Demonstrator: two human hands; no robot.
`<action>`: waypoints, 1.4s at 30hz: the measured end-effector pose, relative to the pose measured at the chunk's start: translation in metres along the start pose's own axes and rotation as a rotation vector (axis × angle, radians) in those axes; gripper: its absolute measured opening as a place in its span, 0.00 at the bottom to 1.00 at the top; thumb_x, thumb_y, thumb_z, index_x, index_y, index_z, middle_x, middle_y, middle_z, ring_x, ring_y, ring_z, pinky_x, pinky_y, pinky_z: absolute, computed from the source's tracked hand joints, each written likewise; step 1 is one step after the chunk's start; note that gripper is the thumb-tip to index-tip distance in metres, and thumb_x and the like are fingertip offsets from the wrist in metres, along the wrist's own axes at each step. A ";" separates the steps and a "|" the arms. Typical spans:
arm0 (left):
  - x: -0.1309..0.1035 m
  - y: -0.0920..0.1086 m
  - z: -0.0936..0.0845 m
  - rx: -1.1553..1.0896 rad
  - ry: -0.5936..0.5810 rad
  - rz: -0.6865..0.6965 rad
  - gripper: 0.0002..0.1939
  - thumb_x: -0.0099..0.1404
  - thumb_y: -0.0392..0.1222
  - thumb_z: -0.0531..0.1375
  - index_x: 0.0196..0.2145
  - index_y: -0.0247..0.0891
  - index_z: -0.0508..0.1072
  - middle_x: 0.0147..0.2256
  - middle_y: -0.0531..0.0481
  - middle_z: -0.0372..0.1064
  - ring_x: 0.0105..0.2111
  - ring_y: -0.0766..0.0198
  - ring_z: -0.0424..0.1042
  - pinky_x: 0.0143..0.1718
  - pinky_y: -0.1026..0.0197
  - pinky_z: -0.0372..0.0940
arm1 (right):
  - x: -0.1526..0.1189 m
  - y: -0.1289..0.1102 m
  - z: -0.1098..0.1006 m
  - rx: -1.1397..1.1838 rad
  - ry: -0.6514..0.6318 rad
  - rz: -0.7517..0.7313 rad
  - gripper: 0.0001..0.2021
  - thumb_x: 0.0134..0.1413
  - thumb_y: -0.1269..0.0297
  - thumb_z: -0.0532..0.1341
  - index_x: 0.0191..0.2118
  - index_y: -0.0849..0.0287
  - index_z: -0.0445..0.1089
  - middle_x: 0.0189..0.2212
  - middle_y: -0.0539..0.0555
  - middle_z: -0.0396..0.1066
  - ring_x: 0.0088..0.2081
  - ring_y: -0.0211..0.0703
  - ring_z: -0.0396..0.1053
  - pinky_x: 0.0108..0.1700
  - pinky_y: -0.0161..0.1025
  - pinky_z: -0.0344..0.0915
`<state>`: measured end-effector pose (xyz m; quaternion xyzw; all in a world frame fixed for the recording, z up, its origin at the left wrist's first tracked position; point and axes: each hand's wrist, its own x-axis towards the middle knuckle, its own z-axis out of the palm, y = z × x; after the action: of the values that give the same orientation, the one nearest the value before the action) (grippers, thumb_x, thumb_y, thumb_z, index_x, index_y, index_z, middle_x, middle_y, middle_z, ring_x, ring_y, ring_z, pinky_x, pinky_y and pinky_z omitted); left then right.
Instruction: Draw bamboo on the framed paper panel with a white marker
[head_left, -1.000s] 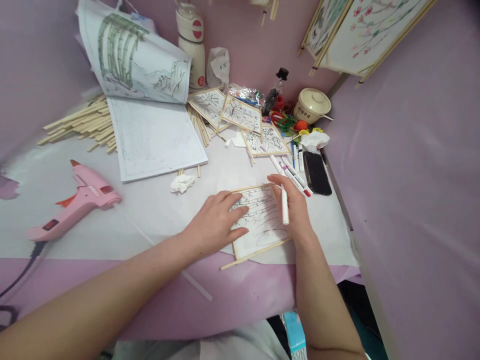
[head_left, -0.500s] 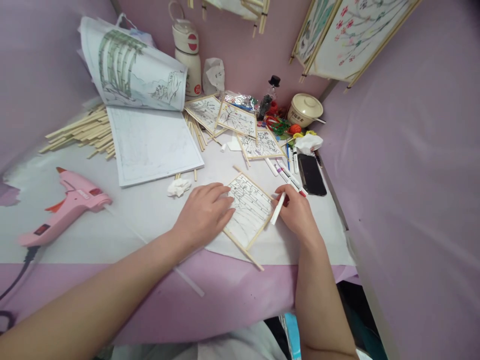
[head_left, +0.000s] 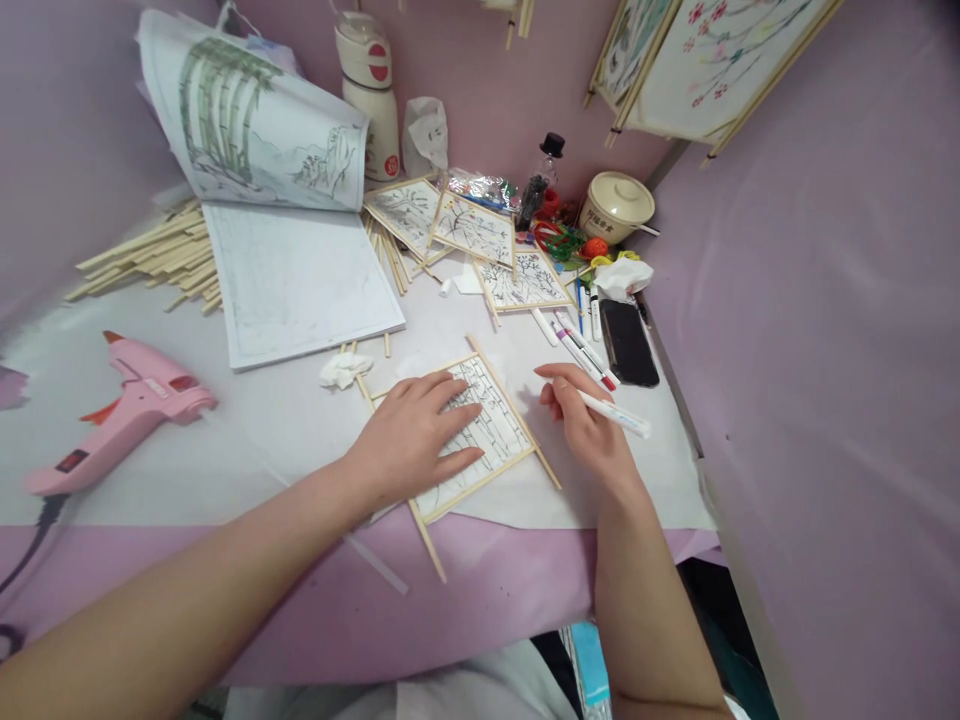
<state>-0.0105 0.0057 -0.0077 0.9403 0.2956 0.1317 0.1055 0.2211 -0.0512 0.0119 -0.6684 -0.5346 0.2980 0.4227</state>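
Under my left hand lies a white panel framed with thin wooden sticks, bearing a black line drawing of bamboo. The fingers of that hand are spread flat on it, hiding its left part. Just right of the panel, my right hand holds a white marker between its fingers, the pen's back end pointing right. Its writing tip is hidden by the fingers. The panel sits at a slant, with stick ends jutting past its corners.
Left are a pink glue gun, bamboo sticks and an open picture pad. Behind stand a bottle, framed drawings and a lidded bowl. Markers and a phone lie right.
The panel has turned and shifted left beneath my left hand, whose fingers are more spread. In my right hand the marker now points up to the left, its back end to the right.
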 end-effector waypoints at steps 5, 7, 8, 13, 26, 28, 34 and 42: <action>-0.001 0.000 0.000 -0.004 -0.014 -0.006 0.22 0.65 0.55 0.59 0.53 0.42 0.72 0.58 0.40 0.64 0.60 0.43 0.59 0.55 0.40 0.60 | 0.003 0.000 0.010 0.136 -0.006 0.024 0.10 0.56 0.62 0.54 0.34 0.56 0.72 0.22 0.48 0.65 0.27 0.39 0.63 0.29 0.36 0.59; -0.001 -0.001 0.000 -0.007 -0.014 -0.005 0.23 0.64 0.55 0.59 0.53 0.42 0.72 0.58 0.40 0.63 0.60 0.42 0.58 0.55 0.40 0.59 | 0.003 0.001 0.015 0.139 -0.012 0.038 0.04 0.51 0.66 0.56 0.32 0.55 0.68 0.20 0.45 0.63 0.24 0.37 0.61 0.27 0.35 0.57; -0.001 -0.002 -0.001 -0.010 -0.012 -0.004 0.23 0.64 0.55 0.59 0.53 0.42 0.72 0.58 0.39 0.63 0.60 0.42 0.58 0.55 0.40 0.59 | 0.002 0.002 0.018 0.123 -0.006 0.034 0.03 0.48 0.68 0.57 0.31 0.55 0.66 0.19 0.44 0.62 0.23 0.37 0.60 0.26 0.35 0.56; 0.000 -0.008 -0.001 -0.034 0.009 -0.006 0.23 0.63 0.55 0.60 0.53 0.43 0.73 0.58 0.39 0.63 0.60 0.41 0.58 0.55 0.39 0.60 | 0.003 0.008 0.027 0.027 0.077 -0.051 0.05 0.45 0.69 0.56 0.23 0.55 0.60 0.17 0.44 0.59 0.22 0.36 0.56 0.24 0.34 0.53; 0.000 -0.009 -0.001 -0.038 0.043 -0.019 0.24 0.62 0.55 0.61 0.53 0.43 0.72 0.58 0.40 0.63 0.60 0.43 0.59 0.56 0.40 0.60 | 0.001 0.012 0.035 0.015 -0.034 -0.089 0.05 0.48 0.67 0.58 0.24 0.56 0.61 0.18 0.44 0.60 0.21 0.35 0.56 0.26 0.34 0.54; 0.000 -0.009 -0.001 -0.036 0.046 -0.023 0.25 0.62 0.55 0.61 0.54 0.42 0.72 0.58 0.39 0.64 0.60 0.43 0.59 0.56 0.40 0.60 | 0.001 0.012 0.036 0.020 -0.045 -0.089 0.05 0.48 0.66 0.58 0.25 0.56 0.61 0.18 0.44 0.61 0.22 0.35 0.57 0.26 0.35 0.54; 0.001 -0.008 0.000 -0.009 0.033 -0.027 0.27 0.62 0.56 0.60 0.55 0.40 0.70 0.58 0.40 0.64 0.60 0.45 0.59 0.56 0.41 0.60 | 0.001 0.012 0.036 -0.014 -0.066 -0.082 0.05 0.49 0.66 0.57 0.25 0.56 0.62 0.20 0.45 0.63 0.23 0.36 0.59 0.27 0.35 0.55; 0.001 -0.007 -0.001 -0.002 0.011 -0.030 0.27 0.63 0.56 0.60 0.55 0.39 0.70 0.58 0.40 0.63 0.60 0.45 0.58 0.56 0.42 0.59 | 0.001 0.009 0.037 -0.032 -0.073 -0.101 0.06 0.49 0.68 0.57 0.24 0.56 0.62 0.18 0.44 0.61 0.23 0.36 0.57 0.27 0.35 0.54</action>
<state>-0.0136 0.0124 -0.0084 0.9349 0.3101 0.1355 0.1067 0.1945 -0.0418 -0.0132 -0.6359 -0.5874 0.2918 0.4068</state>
